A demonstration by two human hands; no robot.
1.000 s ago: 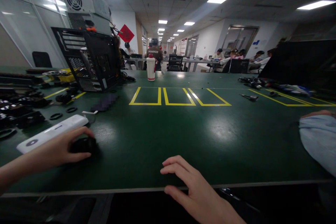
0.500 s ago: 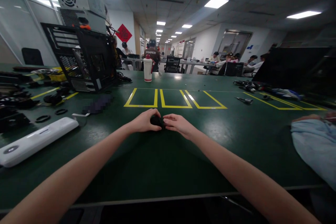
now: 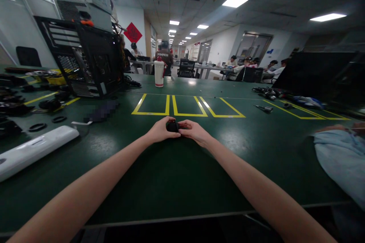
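Between my two hands, over the middle of the green table (image 3: 176,174), is a small black rounded object (image 3: 172,126); its exact kind is too dark to make out. My left hand (image 3: 160,130) curls around it from the left, thumb below and fingers above. From the right, my right hand (image 3: 194,132) pinches at its edge with the fingertips pressed together. The fingertips of both hands nearly meet at the object's near right side. Part of the object is hidden behind the fingers.
Yellow tape frames (image 3: 189,114) mark the tabletop beyond my hands. A white cup (image 3: 159,74) stands farther back. On the left are a black computer case (image 3: 85,59), black rings (image 3: 38,127) and a long white device (image 3: 37,150). A person's light blue sleeve (image 3: 339,155) rests at right.
My fingers have closed in around the black object, which shows more clearly now. My right hand has shifted slightly left against it, and the view has turned a little.
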